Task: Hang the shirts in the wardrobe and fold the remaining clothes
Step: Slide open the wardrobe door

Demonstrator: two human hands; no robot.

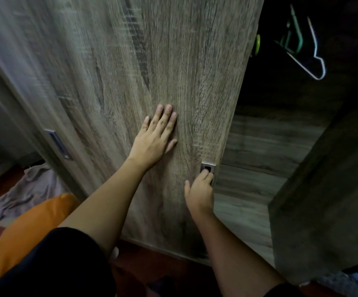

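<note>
Clutter lies low on the left: a crumpled grey garment sits on the dark red floor at the foot of the wardrobe, and just beside it, nearer the person, is a bright orange fabric thing whose kind I cannot tell. A dark sleeve covers the near end of the left arm.

Across the front of the wardrobe stands a woodgrain sliding door, its long axis upright and leaning left in this wide view. It covers the left and middle of the opening, while the right part stands open and dark. A second panel behind it on the left carries a long metal pull.

Of the hands, the left hand lies flat on the door face, fingers straight and together, pointing up, holding nothing. The right hand is lower and to the right, fingers hooked into the small recessed metal handle near the door's right edge.

Inside the open part, bare wooden boards show low down. High up hang a green hanger and a white hanger, both without clothes. A dark side panel closes the wardrobe on the right.
</note>
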